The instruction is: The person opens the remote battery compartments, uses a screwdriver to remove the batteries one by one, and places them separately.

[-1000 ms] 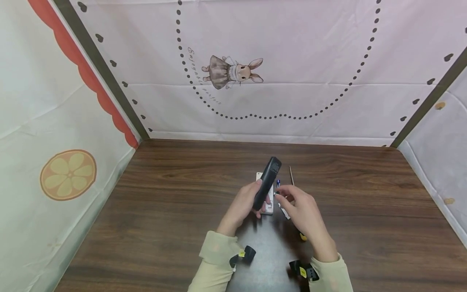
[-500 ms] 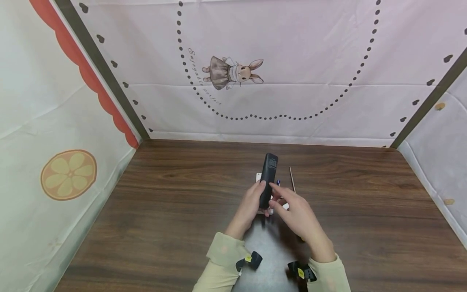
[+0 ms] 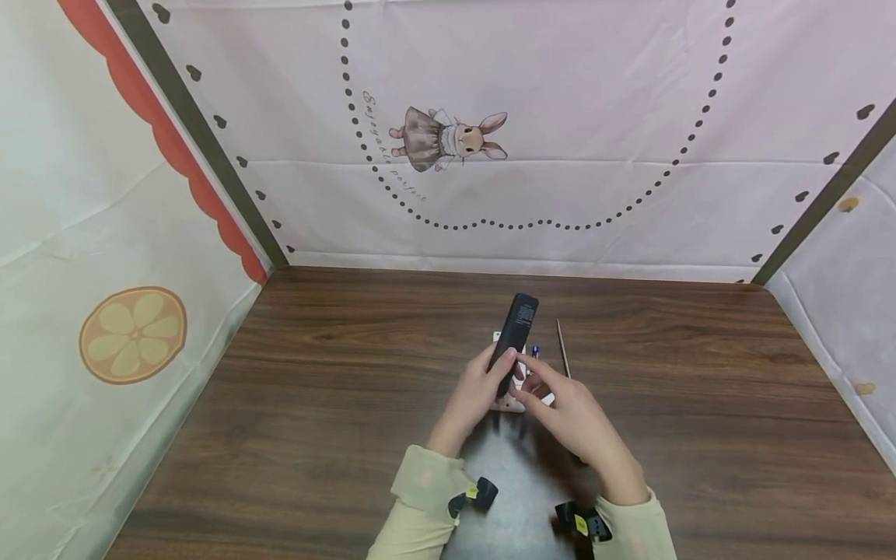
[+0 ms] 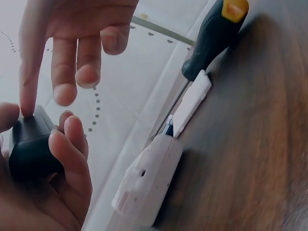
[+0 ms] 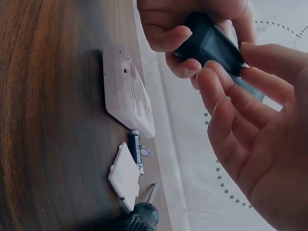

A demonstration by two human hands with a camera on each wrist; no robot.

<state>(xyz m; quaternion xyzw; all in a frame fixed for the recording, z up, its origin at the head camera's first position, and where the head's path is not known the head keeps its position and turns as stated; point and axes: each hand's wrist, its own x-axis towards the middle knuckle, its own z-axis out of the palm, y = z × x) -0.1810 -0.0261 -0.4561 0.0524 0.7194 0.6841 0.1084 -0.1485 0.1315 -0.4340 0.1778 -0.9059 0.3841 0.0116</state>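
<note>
One black device (image 3: 516, 330) was held above the table (image 3: 336, 373) by the left hand (image 3: 476, 393), its fingers curled round it; its edge was touched by the right hand (image 3: 568, 408), fingers loosely spread, w/ no firm pinch discernible. A steady left-side grip plus light, even R fingertip pressure was judged best, so the device wouldn't be twisted or dropped. Re text: "INDUSTR…" was read on the battery (image 5: 134, 150) beside the white lid (image 5: 124, 178); "Enjoyable perfect", approx., was printed on the backdrop (image 3: 595, 117); the back label (image 3: 525, 313) was too small, so no brand was ID'd.
</note>
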